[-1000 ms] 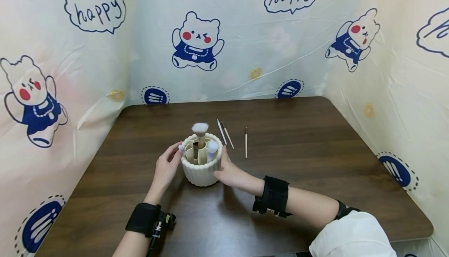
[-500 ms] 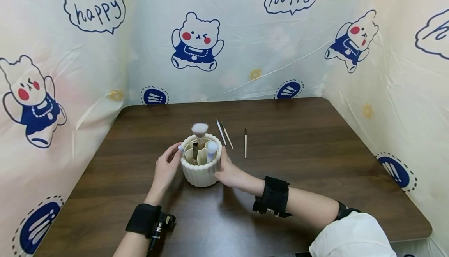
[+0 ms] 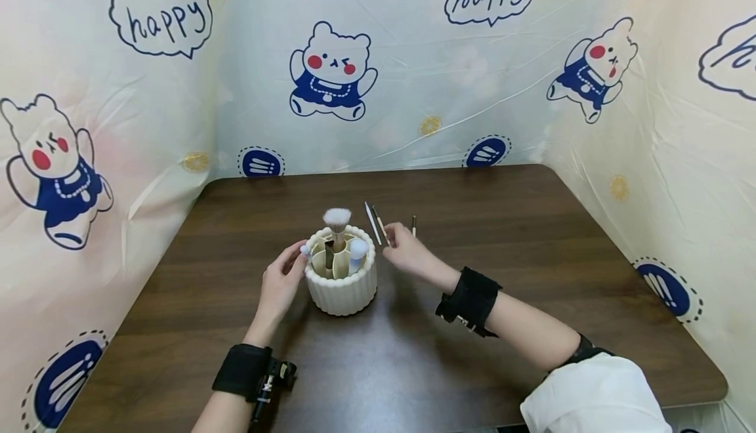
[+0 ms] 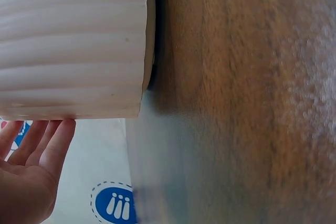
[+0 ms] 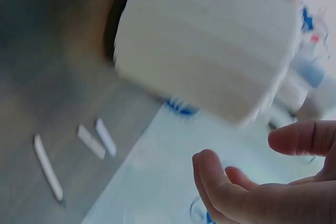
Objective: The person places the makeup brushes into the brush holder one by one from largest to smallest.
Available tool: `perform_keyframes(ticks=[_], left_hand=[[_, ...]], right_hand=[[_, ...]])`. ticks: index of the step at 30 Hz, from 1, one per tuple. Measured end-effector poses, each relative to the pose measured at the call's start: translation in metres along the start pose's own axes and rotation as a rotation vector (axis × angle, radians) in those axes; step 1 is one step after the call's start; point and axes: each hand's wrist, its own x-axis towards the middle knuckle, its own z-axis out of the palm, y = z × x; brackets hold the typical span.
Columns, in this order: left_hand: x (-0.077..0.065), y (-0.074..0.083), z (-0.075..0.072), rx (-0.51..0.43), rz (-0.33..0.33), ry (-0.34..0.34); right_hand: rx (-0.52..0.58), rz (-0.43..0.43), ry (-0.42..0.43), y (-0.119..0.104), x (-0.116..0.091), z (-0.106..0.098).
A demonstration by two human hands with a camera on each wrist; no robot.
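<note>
Wood-grain table [image 3: 531,249], dark brown, far corners rounded. A ribbed cream holder [image 3: 340,295] is stood upright upon it. Beyond, rightward, a white stick [image 3: 373,223] and a dark-tipped pale stick [image 3: 378,217] are laid close together. Farther right, a third stick [image 3: 414,226] is seen apart, partly hidden from the head view.

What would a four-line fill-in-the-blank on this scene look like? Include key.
1. The right hand is apart from the ribbed brush holder; the hand touching it is the ____ one.
2. The tallest brush in it has bristle tips coloured ____.
3. The number of slim sticks lying on the table is ____.
4. The legible word inside the speech bubbles is ____.

Missing words: left; white; three; happy.
</note>
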Motion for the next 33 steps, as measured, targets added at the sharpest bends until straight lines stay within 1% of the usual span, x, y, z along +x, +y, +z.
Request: perform_keyframes(ticks=[4, 7, 10, 13, 16, 18, 19, 20, 22, 23, 25, 26, 27, 28, 29, 31, 32, 33], left_hand=[[-0.001, 0.001, 0.000, 0.006, 0.004, 0.002], [-0.001, 0.001, 0.000, 0.003, 0.008, 0.005], [-0.001, 0.001, 0.000, -0.001, 0.012, 0.008], [-0.001, 0.001, 0.001, 0.002, 0.014, 0.009], [-0.001, 0.001, 0.001, 0.007, 0.014, 0.008], [-0.001, 0.001, 0.001, 0.009, 0.012, 0.007], [-0.001, 0.001, 0.001, 0.009, 0.012, 0.007], [-0.001, 0.001, 0.001, 0.008, 0.010, 0.008], [-0.001, 0.001, 0.001, 0.009, 0.009, 0.010], [-0.001, 0.001, 0.001, 0.011, 0.009, 0.011], [-0.002, 0.001, 0.001, 0.013, 0.009, 0.015], [-0.001, 0.001, 0.001, 0.012, 0.009, 0.016], [-0.001, 0.001, 0.001, 0.013, 0.010, 0.017], [-0.001, 0.000, 0.001, 0.012, 0.009, 0.017], [-0.001, 0.000, 0.001, 0.010, 0.007, 0.017], [-0.001, -0.001, 0.001, 0.007, 0.003, 0.016], [-0.001, -0.001, 0.001, 0.005, 0.000, 0.014], [0.000, -0.002, 0.001, 0.004, -0.003, 0.014]], right_hand=[[-0.002, 0.050, 0.040, 0.007, 0.018, -0.017], [-0.002, 0.093, 0.062, 0.013, 0.028, -0.026], [-0.028, 0.133, 0.081, 0.022, 0.038, -0.030], [-0.054, 0.187, 0.081, 0.036, 0.053, -0.032], [-0.086, 0.182, 0.100, 0.051, 0.064, -0.032], [-0.135, 0.145, 0.151, 0.083, 0.089, -0.026], [-0.146, 0.139, 0.154, 0.095, 0.098, -0.025], [-0.157, 0.097, 0.178, 0.109, 0.107, -0.024], [-0.174, 0.128, 0.178, 0.124, 0.122, -0.023], [-0.185, 0.146, 0.177, 0.127, 0.125, -0.023], [-0.185, 0.215, 0.149, 0.110, 0.115, -0.027], [-0.192, 0.211, 0.175, 0.106, 0.112, -0.026], [-0.204, 0.251, 0.172, 0.099, 0.108, -0.026], [-0.213, 0.233, 0.190, 0.095, 0.103, -0.026], [-0.221, 0.196, 0.229, 0.105, 0.108, -0.023], [-0.236, 0.155, 0.273, 0.131, 0.122, -0.017], [-0.246, 0.113, 0.303, 0.152, 0.134, -0.013], [-0.264, 0.111, 0.318, 0.169, 0.145, -0.009]])
